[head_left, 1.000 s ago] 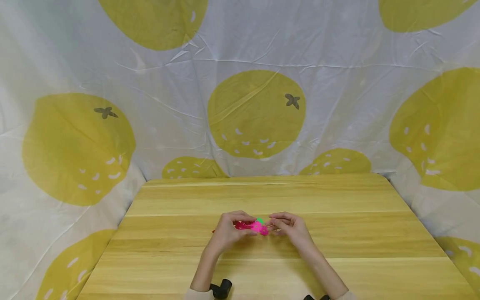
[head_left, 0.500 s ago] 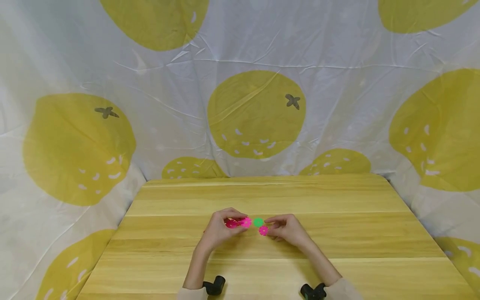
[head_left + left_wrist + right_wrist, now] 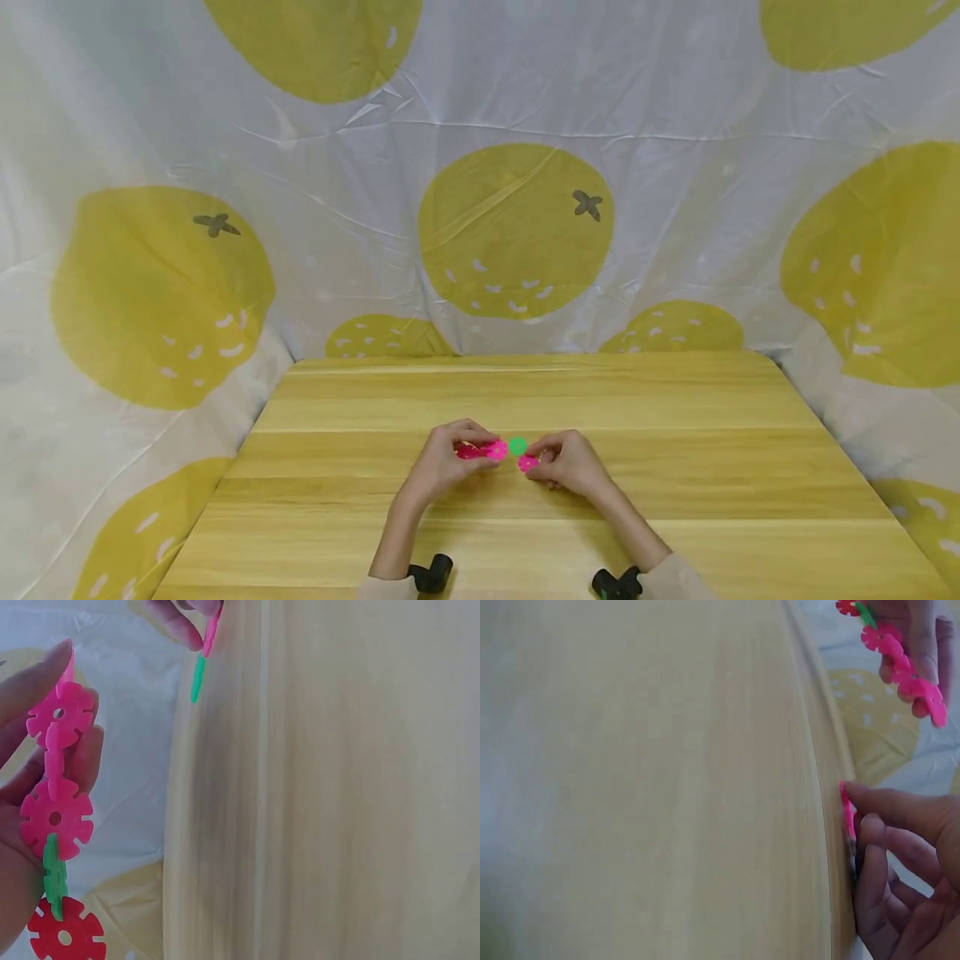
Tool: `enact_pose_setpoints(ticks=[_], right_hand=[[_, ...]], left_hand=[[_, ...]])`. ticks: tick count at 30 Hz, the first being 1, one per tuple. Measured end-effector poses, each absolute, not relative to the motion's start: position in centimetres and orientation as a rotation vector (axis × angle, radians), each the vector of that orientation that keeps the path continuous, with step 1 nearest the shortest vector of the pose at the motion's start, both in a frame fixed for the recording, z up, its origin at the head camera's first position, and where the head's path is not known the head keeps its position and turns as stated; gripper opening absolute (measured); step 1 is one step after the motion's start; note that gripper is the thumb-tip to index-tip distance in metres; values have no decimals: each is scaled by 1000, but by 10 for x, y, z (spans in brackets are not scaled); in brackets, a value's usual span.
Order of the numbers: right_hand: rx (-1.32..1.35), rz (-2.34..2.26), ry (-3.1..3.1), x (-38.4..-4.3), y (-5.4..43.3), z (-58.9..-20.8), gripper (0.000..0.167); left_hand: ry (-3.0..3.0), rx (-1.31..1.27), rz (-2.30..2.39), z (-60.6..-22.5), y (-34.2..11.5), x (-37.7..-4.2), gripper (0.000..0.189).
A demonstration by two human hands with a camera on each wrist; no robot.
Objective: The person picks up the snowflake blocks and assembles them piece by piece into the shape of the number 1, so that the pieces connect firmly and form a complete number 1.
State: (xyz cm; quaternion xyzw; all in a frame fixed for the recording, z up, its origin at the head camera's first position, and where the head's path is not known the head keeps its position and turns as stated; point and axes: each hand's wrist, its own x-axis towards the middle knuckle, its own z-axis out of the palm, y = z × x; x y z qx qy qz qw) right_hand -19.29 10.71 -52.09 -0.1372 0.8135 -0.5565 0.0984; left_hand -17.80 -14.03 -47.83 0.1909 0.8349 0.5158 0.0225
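In the head view, my left hand (image 3: 442,458) pinches one end of a chain of notched snowflake discs. Its pink discs (image 3: 57,817) slot into each other at right angles, followed by a green disc (image 3: 55,877) and a red disc (image 3: 66,936) along the palm. My right hand (image 3: 572,463) pinches a pink snowflake disc (image 3: 528,463) between thumb and finger. Another green disc (image 3: 517,447) is joined to that pink one, seen edge-on in the left wrist view. A small gap separates this pair from the chain's pink end disc (image 3: 497,450).
Both hands are above a wood-grain table (image 3: 480,542). A pale curtain (image 3: 675,208) printed with yellow fruit hangs behind and beside it. Black wrist-worn devices (image 3: 431,573) sit at both sleeves.
One second ago the chain and the joined pair overlapped between my hands. They then came apart, and since then the hands have drawn slightly closer. My right fingers now cover more of the pink disc.
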Motion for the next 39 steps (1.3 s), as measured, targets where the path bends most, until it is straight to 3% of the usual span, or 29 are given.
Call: enact_pose_setpoints(ticks=[12, 17, 21, 28, 34, 39], right_hand=[[-285, -1604, 2525, -191, 102, -523, 32], [-276, -1586, 2541, -189, 101, -521, 25], [-302, -1518, 2598, -185, 100, -518, 20], [-521, -1359, 2729, -174, 100, -511, 25], [-500, -1721, 2360, -168, 106, -511, 13], [-429, -1915, 2254, -164, 111, -512, 19]], left_hand=[[2556, 602, 1613, -478, -138, -178, 26], [2540, 599, 1629, -479, -138, -178, 24], [2524, 589, 1638, -479, -138, -178, 23], [2533, 607, 1631, -480, -138, -178, 23], [2527, 660, 1600, -480, -135, -178, 23], [2495, 631, 1627, -479, -132, -178, 21]])
